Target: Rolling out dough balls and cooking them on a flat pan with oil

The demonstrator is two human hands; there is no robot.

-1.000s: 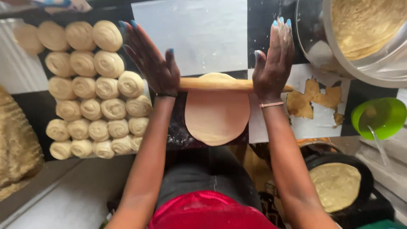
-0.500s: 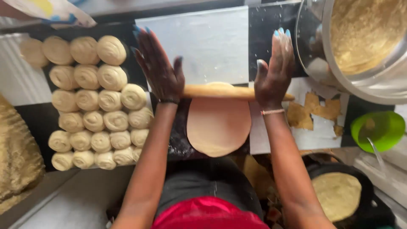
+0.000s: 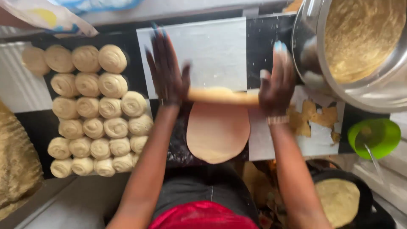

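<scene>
- Pale dough, a flattened round (image 3: 218, 131), lies on the black-and-white worktop (image 3: 212, 46) right in front of the person, its far edge under a wooden rolling pin (image 3: 222, 96).
- Left hand (image 3: 167, 70) and right hand (image 3: 277, 78) lie open and flat, fingers spread, palms pressing the pin's two ends; neither is curled around it.
- To roll well, I'd judge even pressure from both palms matters, so the round thins evenly and does not go lopsided.
- Coiled dough balls (image 3: 95, 112) sit in close rows to the left, near the round but apart from it.
- Upper right, a big metal bowl (image 3: 360, 95) holds cooked flatbreads; a green plastic bowl (image 3: 375, 135) stands just below it.
- Lower right, one flatbread lies in a dark pan (image 3: 339, 199). It's a cramped cooking corner.
</scene>
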